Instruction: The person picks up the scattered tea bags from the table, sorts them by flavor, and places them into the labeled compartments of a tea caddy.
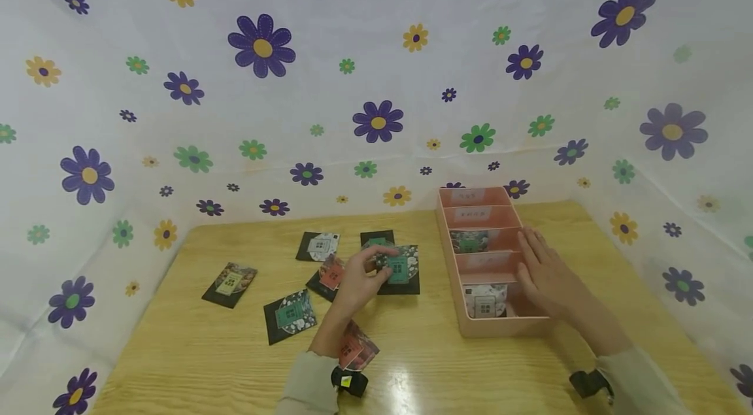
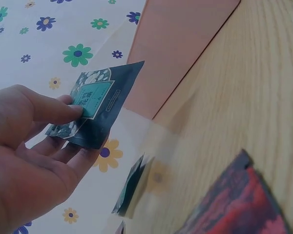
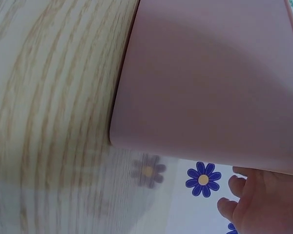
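My left hand [image 1: 360, 281] pinches a dark packet with a green label [image 1: 401, 269] between thumb and fingers, held above the table left of the pink box. The left wrist view shows the packet [image 2: 95, 105] tilted, thumb on its front and fingers behind. My right hand [image 1: 547, 274] rests with extended fingers along the right rim of the pink divided box [image 1: 502, 327]. In the box, a green-labelled packet [image 1: 469, 242] lies in the middle compartment and a white-labelled packet [image 1: 485, 301] in the nearest one. The right wrist view shows the box's side wall [image 3: 205, 83] and part of that hand [image 3: 268, 202].
Left of the box lie several packets: yellow-labelled [image 1: 230, 285], green-labelled [image 1: 291, 315], white-labelled [image 1: 318, 246], red-labelled ones [image 1: 327, 275] and, by my left forearm, red packets [image 1: 357, 348]. Behind the held packet lies another dark packet [image 1: 376, 236]. Flowered cloth [image 1: 329, 134] encloses the wooden table [image 1: 194, 349].
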{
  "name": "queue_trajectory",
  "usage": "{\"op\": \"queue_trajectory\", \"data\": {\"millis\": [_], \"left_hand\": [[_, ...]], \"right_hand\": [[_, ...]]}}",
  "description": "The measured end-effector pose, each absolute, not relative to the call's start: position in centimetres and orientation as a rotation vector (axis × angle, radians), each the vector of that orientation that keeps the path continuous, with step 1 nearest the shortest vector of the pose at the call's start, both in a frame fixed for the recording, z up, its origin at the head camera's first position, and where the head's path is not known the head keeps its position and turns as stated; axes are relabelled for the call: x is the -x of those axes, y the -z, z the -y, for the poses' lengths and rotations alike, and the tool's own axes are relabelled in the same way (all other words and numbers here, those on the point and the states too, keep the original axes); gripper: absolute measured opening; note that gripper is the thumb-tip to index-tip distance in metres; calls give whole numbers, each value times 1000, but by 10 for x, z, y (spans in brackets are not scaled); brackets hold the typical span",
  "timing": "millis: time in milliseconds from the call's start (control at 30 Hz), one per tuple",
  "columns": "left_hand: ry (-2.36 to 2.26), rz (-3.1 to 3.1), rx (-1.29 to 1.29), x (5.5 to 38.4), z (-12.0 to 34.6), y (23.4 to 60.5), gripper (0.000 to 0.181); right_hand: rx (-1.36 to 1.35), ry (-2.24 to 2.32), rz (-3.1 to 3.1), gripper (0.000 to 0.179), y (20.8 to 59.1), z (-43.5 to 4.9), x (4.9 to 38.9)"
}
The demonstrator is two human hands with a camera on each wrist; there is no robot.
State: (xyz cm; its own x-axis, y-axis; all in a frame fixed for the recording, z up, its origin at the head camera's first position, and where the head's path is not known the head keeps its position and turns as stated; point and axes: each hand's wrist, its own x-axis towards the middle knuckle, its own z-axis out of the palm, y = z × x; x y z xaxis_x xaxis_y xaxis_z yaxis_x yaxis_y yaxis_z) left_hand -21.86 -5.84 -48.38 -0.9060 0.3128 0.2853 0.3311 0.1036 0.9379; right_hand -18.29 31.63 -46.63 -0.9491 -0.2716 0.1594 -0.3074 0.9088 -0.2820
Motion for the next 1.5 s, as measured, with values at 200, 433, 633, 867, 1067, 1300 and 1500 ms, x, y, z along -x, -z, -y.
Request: {"op": "queue_trajectory", "data": {"millis": [200, 433, 633, 867, 1067, 1300, 1500], "left_hand": [[1962, 2309, 688, 226, 52, 476, 31], [1960, 2258, 673, 231, 44, 454, 30], [1930, 2242, 708, 226, 39, 428, 28], [1934, 2216, 699, 244, 30, 445, 33], [1981, 2161, 711, 250, 24, 446, 36], [1965, 2137, 717, 255, 15, 439, 36], [2007, 2117, 671, 258, 11, 433, 36]], "right_hand": [[-462, -490, 2934, 63, 466, -319, 182], [-470, -484, 2947, 64, 462, -318, 182], [-470, -507, 2949, 63, 463, -318, 182], [-469, -507, 2950, 64, 464, -318, 183], [-466, -495, 2947, 63, 465, -317, 183], [-482, -498, 2919, 63, 465, -317, 183], [-499, -517, 2916, 62, 465, -315, 183]]}}
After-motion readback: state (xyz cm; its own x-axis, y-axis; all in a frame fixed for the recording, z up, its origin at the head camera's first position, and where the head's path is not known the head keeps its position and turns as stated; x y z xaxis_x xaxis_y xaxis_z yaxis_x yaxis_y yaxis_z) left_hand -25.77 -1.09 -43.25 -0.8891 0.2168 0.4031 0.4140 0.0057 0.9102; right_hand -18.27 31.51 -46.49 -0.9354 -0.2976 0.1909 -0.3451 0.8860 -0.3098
